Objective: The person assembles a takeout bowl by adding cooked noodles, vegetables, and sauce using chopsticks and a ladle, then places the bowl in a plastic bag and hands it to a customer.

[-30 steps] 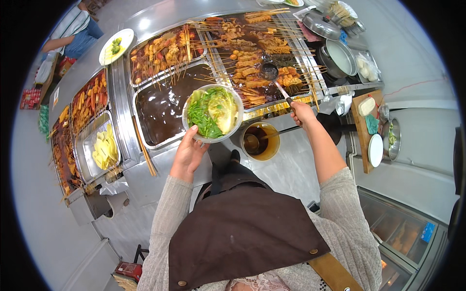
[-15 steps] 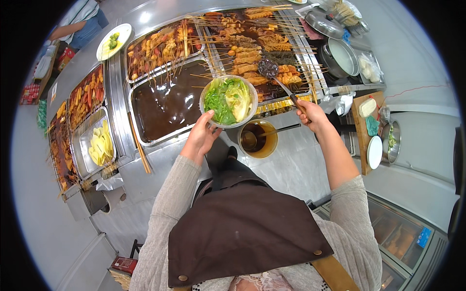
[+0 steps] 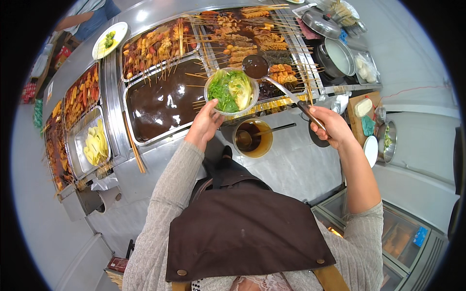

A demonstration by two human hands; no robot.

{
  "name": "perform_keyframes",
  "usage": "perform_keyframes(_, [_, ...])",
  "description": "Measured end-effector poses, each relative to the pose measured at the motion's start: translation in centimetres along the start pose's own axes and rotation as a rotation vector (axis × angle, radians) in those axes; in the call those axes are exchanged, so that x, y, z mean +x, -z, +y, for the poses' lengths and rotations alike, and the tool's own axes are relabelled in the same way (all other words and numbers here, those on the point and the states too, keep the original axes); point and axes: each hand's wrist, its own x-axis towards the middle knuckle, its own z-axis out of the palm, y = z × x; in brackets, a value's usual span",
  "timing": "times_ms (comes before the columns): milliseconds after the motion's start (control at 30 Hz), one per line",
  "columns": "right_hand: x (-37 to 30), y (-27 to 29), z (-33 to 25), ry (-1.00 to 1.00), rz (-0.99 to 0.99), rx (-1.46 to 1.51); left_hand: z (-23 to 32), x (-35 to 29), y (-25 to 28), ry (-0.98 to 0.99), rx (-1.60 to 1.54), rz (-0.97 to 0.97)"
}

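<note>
My left hand [image 3: 207,125] grips the near rim of a round clear bowl [image 3: 209,100] in front of the counter. Leafy greens [image 3: 230,92], part dark green and part pale, fill that bowl. In my right hand [image 3: 327,127] is the dark handle of a metal ladle [image 3: 286,89]. Its scoop is full of dark brown broth [image 3: 255,66] and hangs level beside the bowl's upper right rim. Beneath the scoop lies a tray of skewers [image 3: 267,41] in dark sauce.
A pan of dark broth [image 3: 162,97] lies left of the bowl. Below stands a yellowish bucket [image 3: 264,145] with another ladle [image 3: 276,129] in it. A steel pot [image 3: 336,57] sits right of the skewers. Far left, a person [image 3: 90,17] stands behind the counter.
The ladle has come up out of the skewer tray, its scoop now full of broth and nearer the bowl. My right hand has moved right and slightly down. The bowl shifted slightly.
</note>
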Motion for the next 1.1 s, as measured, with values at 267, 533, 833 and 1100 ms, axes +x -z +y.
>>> perform_keyframes(267, [-2.0,-2.4,0.5,0.089,-0.019,-0.231,0.6,-0.7,-1.1,-0.022,-0.019,-0.014])
perform_keyframes(533, [-2.2,-5.0,2.5,0.608,0.337,-0.749,1.1,-1.8,-0.4,-0.058,-0.027,-0.005])
perform_keyframes(833, [1.0,-3.3,6.4,0.891,0.437,-0.551,1.5,-2.6,0.9,-0.091,-0.039,-0.004])
perform_keyframes(1100, [12.9,-0.7,10.4,0.374,0.566,-0.372,1.1,-3.7,2.6,-0.073,-0.029,0.031])
